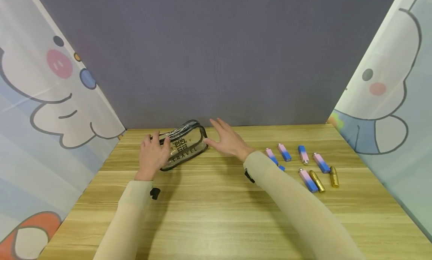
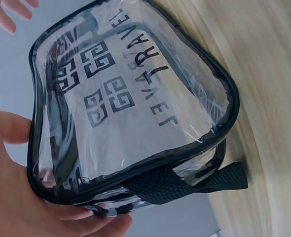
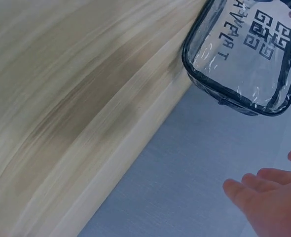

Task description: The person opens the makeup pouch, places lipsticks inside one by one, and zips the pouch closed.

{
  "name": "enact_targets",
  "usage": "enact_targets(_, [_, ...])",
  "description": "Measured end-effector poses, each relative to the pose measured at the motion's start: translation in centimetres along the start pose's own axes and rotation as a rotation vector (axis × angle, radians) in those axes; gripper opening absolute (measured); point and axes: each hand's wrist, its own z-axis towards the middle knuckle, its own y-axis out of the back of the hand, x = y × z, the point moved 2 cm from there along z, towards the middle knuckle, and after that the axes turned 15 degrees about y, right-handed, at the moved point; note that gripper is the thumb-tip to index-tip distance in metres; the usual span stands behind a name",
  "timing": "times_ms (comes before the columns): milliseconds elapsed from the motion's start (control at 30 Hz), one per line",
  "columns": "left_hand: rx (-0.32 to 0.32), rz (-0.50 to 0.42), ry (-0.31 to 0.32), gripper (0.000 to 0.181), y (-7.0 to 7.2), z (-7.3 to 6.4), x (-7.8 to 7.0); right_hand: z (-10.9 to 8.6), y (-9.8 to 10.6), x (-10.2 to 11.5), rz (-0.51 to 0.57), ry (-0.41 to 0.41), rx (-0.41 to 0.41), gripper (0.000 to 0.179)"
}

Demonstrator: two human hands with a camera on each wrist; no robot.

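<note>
Clear travel pouch (image 1: pixel 186 150), black-trimmed, marked TRAVEL: sits left of centre on the wood tabletop (image 1: pixel 202 215), near its far edge. From left: printed curtain (image 1: pixel 20 117) beside the tabletop's left edge. Left hand (image 1: pixel 153 155) grasps the pouch's left end, thumb on one side, fingers on the other; left wrist view shows a black strap (image 2: pixel 160 187) at that end. Right hand (image 1: pixel 229 140) is released, fingers extended, just beside the pouch's right end; right wrist view shows a gap between them. Further right, toward the tabletop's right edge: five pink-and-blue tubes (image 1: pixel 303 155) lying scattered, one small blue piece (image 1: pixel 281 168) by the right sleeve (image 1: pixel 290 192), two gold tubes (image 1: pixel 334 177) nearest that edge.
</note>
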Motion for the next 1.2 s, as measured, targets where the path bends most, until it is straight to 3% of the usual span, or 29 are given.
enact_targets(533, [0.06,-0.058,-0.057,0.069,0.0,0.8,0.2,1.5,0.1,0.6,0.101,-0.013,-0.037,0.087])
enact_targets(933, [0.09,-0.077,-0.099,0.065,-0.9,0.8,-0.7,1.4,-0.7,0.1,0.116,-0.025,-0.019,0.087])
enact_targets(1200, [0.111,-0.112,-0.132,0.064,-1.4,0.7,-1.1,1.3,-1.1,0.1,0.195,-0.063,-0.041,0.086])
